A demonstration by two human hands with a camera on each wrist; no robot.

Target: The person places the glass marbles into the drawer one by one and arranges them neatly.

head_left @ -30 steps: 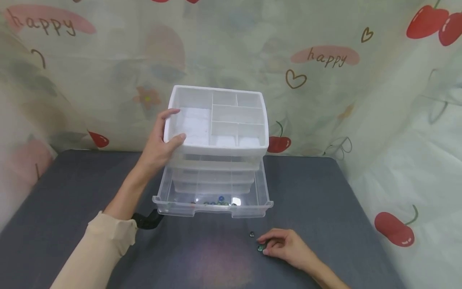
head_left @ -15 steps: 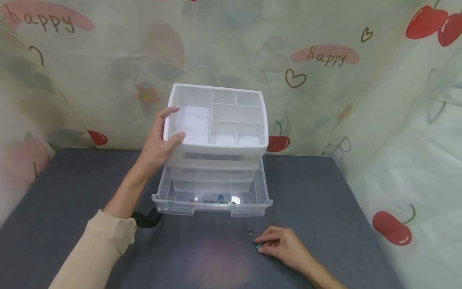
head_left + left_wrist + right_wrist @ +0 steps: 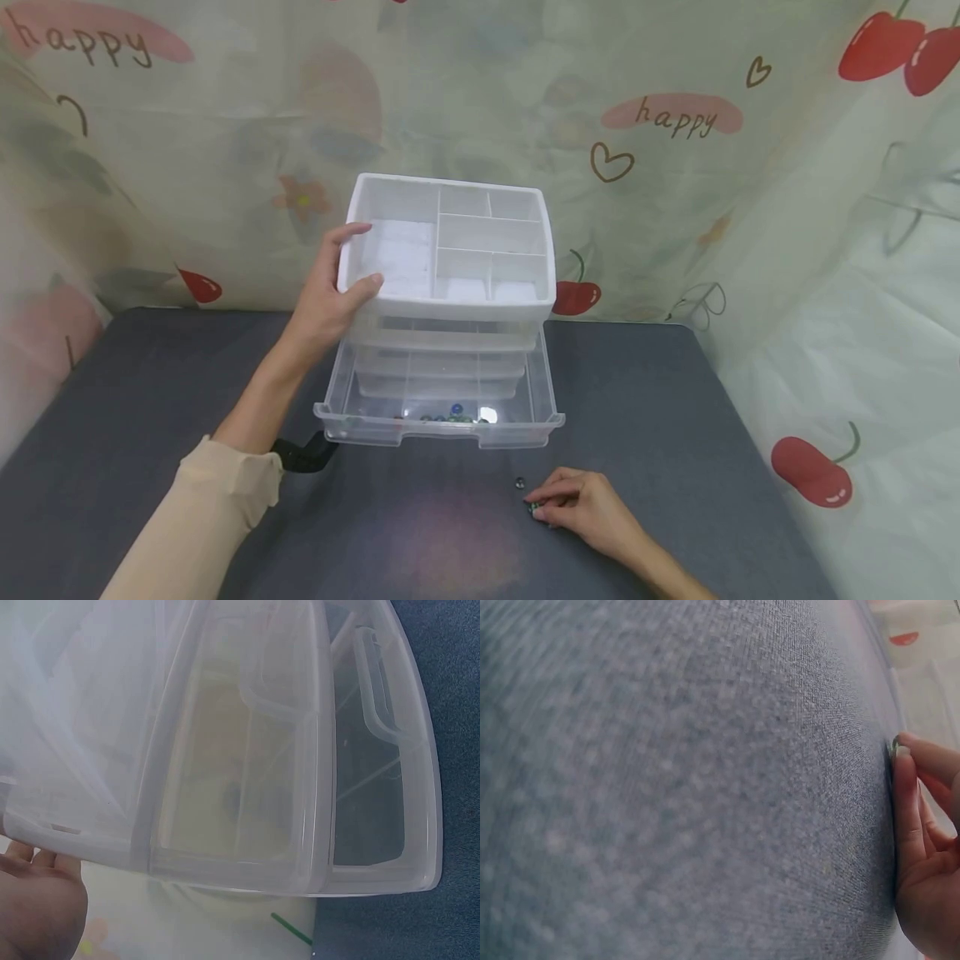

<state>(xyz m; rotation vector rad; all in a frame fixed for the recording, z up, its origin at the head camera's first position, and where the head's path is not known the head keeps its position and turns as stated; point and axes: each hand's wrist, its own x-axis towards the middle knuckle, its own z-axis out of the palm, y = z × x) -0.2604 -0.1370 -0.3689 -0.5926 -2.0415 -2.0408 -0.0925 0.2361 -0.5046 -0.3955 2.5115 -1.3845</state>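
Note:
My left hand (image 3: 330,279) grips the left rim of a white plastic drawer organizer (image 3: 491,235), thumb and fingertips over its divided top tray. Below, a clear drawer (image 3: 442,433) stands pulled out at the front, with several small glass marbles (image 3: 457,409) in it. In the left wrist view, part of the left hand (image 3: 43,907) shows against the organizer's side. Down on the table my right hand (image 3: 585,504) pinches a green glass marble (image 3: 533,507) between thumb and fingers. Just beyond its fingertips lies a single clear-dark marble (image 3: 520,482).
A dark grey cloth (image 3: 637,400) covers the table. Behind and to the sides hangs a pale curtain (image 3: 480,92) printed with cherries and hearts. A black strap-like piece (image 3: 306,456) shows under the left wrist, left of the drawer.
My right hand has shifted slightly left, and its thumb and fingers have closed on the green marble. The left hand keeps its grip on the organizer.

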